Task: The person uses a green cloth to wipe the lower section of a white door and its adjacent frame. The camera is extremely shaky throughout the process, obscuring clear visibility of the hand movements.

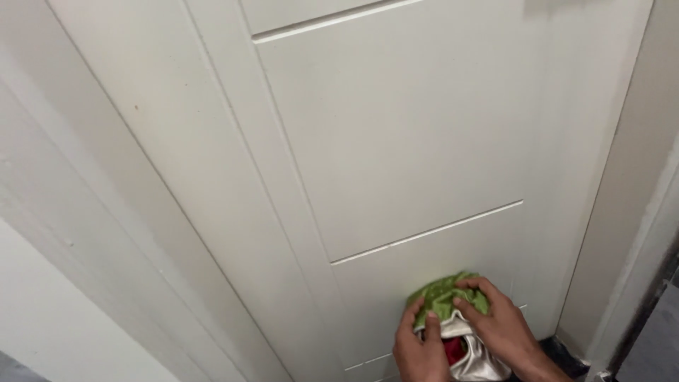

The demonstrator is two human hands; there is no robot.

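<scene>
- Both of your hands sit low in the view, close together, pressed on one bundle of cloth against the door.
- Your left hand (pixel 419 344) grips the bundle's lower left edge, fingers curled around the fabric, thumb on top.
- Your right hand (pixel 498 320) lies flat over the right side of the bundle, fingers spread and curved across its top edge, holding it to the surface.
- Between your hands you have the green cloth (pixel 444 296), crumpled, its textured face outward; it touches the lowest panel of the door.
- Under the green cloth hangs a shiny cream fabric (pixel 475 362), with a patch of red cloth (pixel 453 349) showing in its folds; whether these are separate pieces or one, you cannot tell.
- Beyond your hands rises the white door (pixel 396 141), with flat panels divided by thin grooves.
- Further right stands the door frame (pixel 636 212), pale, and at its foot a strip of dark floor (pixel 654 339).
</scene>
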